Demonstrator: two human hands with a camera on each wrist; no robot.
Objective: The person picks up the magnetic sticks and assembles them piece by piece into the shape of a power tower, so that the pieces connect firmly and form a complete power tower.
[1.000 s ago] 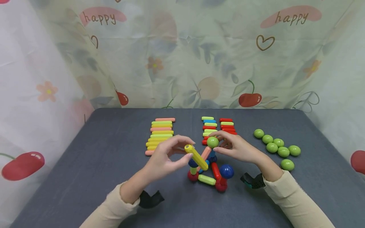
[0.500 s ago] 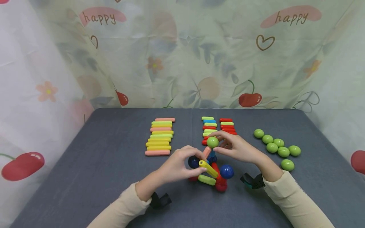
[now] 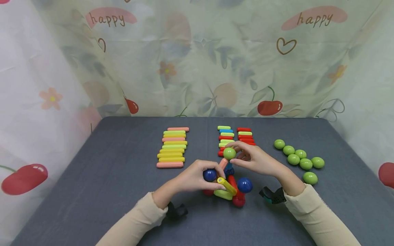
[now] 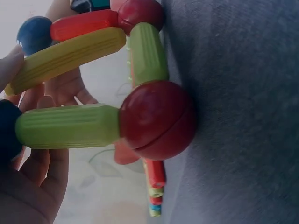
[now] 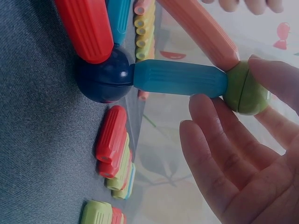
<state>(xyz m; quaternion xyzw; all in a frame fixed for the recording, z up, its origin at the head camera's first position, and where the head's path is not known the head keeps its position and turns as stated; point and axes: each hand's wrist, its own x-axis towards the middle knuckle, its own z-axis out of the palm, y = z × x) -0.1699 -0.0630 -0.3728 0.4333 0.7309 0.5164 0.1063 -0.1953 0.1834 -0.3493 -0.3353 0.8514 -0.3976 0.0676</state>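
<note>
A magnetic-stick structure of rods and balls stands on the table between my hands. My left hand (image 3: 192, 177) holds a yellow magnetic rod (image 3: 227, 186), thumb against it, its fingers around a dark blue ball (image 3: 210, 175). That ball tops a short green rod (image 4: 67, 126) rising from a red ball (image 4: 159, 120). The yellow rod's far end lies close to the red rod (image 4: 84, 25); contact is unclear. My right hand (image 3: 260, 160) pinches the green ball (image 3: 229, 153) at the top, where a blue rod (image 5: 180, 77) and a pink rod (image 5: 201, 30) meet.
Left of the structure lies a column of long yellow, green and pink rods (image 3: 170, 159). Short rods (image 3: 226, 134) and red rods (image 3: 245, 136) lie in two columns behind. Several loose green balls (image 3: 293, 159) sit at the right. Another blue ball (image 3: 244, 185) tops the structure's right side.
My left hand has moved right and down with the yellow rod, from above the structure to the blue ball. The right hand has stayed at the green ball.
</note>
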